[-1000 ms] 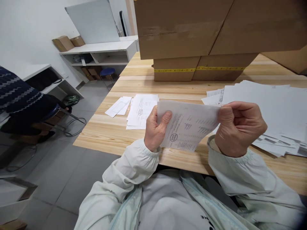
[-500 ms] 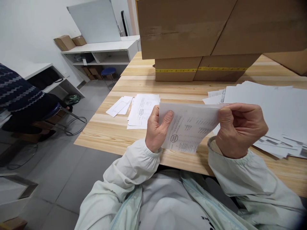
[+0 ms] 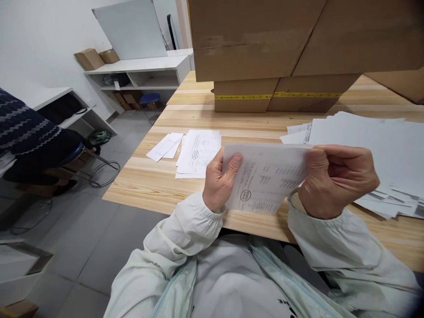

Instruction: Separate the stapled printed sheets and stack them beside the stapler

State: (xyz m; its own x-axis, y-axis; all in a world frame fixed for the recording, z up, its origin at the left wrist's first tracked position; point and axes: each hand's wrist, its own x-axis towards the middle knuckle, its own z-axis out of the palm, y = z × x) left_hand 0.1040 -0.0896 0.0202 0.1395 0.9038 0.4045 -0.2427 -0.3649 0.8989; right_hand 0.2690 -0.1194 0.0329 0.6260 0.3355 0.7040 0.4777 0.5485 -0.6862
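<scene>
Between my hands is a printed paper sheet (image 3: 265, 181) with a round stamp, tilted over the table's front edge. My left hand (image 3: 219, 181) grips its left side, thumb on the printed face and fingers behind. At the upper right corner my right hand (image 3: 338, 176) pinches the paper between thumb and curled fingers. Whether it is one sheet or several, I cannot tell. A small stack of similar stamped sheets (image 3: 200, 154) lies on the table beyond my left hand. To the right, a large spread of white papers (image 3: 357, 132) lies partly behind my right hand.
Large cardboard boxes (image 3: 251, 44) are stacked at the back of the wooden table (image 3: 145, 183). Two small paper slips (image 3: 164, 146) lie left of the stamped stack. A person in a patterned top (image 3: 26, 128) sits on a stool at the far left.
Both hands and the held sheet have shifted slightly to the right. My right hand has moved a little more than my left. The papers on the table stay put.
</scene>
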